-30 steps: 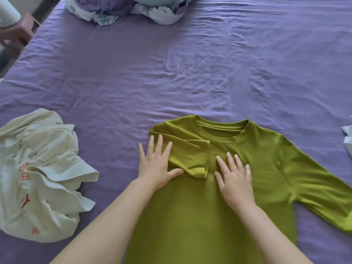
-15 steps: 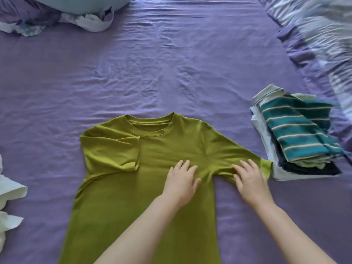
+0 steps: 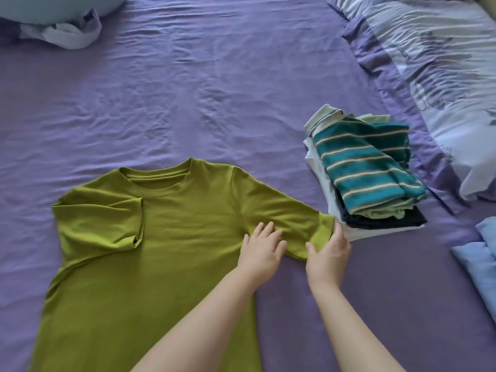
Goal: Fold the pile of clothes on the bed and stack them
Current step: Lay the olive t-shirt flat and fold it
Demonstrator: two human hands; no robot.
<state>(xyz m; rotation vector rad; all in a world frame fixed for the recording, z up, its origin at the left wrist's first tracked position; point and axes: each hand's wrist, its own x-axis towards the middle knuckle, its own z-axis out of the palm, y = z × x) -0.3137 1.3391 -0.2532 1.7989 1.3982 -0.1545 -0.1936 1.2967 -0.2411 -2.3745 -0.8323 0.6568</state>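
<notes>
The left hand lies flat, fingers straight, palm down on the green T-shirt at the armpit of its outstretched sleeve; its grip is released, only pressing the cloth. The right hand is at that sleeve's cuff, thumb under the lower hem and fingers along the cuff's end, grasping the edge of the fabric. Both forearms reach in from the near edge of the bed.

The T-shirt is spread front-up on the purple sheet, collar away from the person, its other sleeve already folded in across the chest. Beyond the collar the sheet lies open and wrinkled.

Just beyond the cuff, touching or nearly touching the right hand, sits a stack of folded clothes with a teal striped shirt on top. Farther from the T-shirt on that side are a light blue garment and a rumpled pale quilt. Far beyond the folded sleeve lies a bundle of cloth.
</notes>
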